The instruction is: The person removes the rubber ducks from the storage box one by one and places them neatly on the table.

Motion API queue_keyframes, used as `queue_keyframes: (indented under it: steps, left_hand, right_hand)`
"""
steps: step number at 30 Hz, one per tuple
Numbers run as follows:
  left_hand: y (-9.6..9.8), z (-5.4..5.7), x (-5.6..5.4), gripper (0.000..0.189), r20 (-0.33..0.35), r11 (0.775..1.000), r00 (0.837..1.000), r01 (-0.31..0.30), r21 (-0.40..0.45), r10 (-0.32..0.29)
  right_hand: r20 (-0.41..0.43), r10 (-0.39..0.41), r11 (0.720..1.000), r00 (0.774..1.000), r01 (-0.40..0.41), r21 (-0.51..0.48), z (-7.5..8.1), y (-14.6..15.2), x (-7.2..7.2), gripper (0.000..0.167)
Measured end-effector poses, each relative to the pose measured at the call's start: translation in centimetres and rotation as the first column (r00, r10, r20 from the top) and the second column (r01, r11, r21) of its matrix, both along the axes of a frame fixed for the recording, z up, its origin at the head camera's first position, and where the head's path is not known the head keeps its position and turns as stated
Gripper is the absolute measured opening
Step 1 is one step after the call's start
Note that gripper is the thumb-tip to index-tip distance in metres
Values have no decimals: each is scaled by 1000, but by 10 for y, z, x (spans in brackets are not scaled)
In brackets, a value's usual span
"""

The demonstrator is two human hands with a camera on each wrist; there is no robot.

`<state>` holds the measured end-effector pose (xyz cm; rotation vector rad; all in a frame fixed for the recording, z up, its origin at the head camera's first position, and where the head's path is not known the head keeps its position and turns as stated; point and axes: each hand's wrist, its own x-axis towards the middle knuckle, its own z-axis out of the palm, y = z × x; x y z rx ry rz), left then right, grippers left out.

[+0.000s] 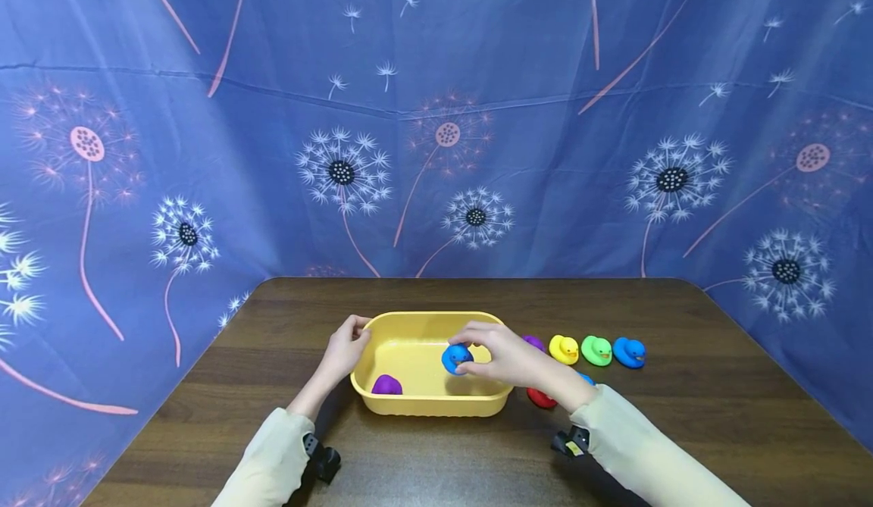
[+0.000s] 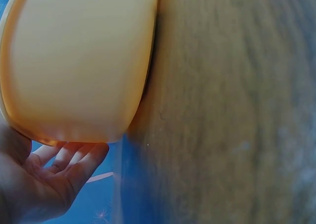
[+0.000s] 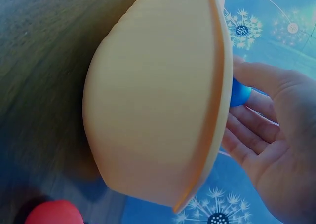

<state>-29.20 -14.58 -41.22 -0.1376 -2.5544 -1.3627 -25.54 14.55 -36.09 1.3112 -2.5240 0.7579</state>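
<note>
A yellow plastic tub [image 1: 436, 406] stands on the table with a purple rubber duck [image 1: 386, 385] inside, near its front left corner. My left hand [image 1: 345, 349] holds the tub's left end at the rim; in the left wrist view its fingers [image 2: 74, 160] lie along the outside wall, and the thumb tip is hidden. Above the right part of the tub, my right hand [image 1: 508, 354] pinches a blue rubber duck [image 1: 455, 358] between thumb and fingers. The right wrist view shows only part of that blue duck [image 3: 240, 93] beyond the tub's rim.
Right of the tub, a purple duck [image 1: 534, 342], a yellow duck [image 1: 564, 349], a green duck [image 1: 596, 351] and a blue duck [image 1: 629, 352] form a row. A red duck [image 1: 541, 398] and another blue one [image 1: 586, 378] are partly hidden by my right arm. A patterned blue cloth [image 1: 423, 151] hangs behind the table.
</note>
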Motion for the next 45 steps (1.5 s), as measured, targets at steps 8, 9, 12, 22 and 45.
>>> queue_keyframes:
  steps: [8,9,12,22,45]
  left_hand:
    - [-1,-2,0,20,6,1000,1000,-8,-5,8]
    - [-1,-2,0,21,10,1000,1000,-8,-3,8]
    - [-2,-2,0,21,21,1000,1000,-9,5,9]
    - [-3,-4,0,21,23,1000,1000,-6,7,6]
    - [-1,-1,-1,22,22,1000,1000,-10,0,10]
  right_hand:
    - [27,-29,1000,999,29,0,1,12,3,37]
    - [29,-31,1000,999,31,-1,1,14,4,37]
    - [29,-45,999,999,45,-2,0,19,4,37]
    - [40,-80,996,996,82,-43,-1,38,6,38]
    - [-8,-166,985,986,165,-51,9,74,11,38]
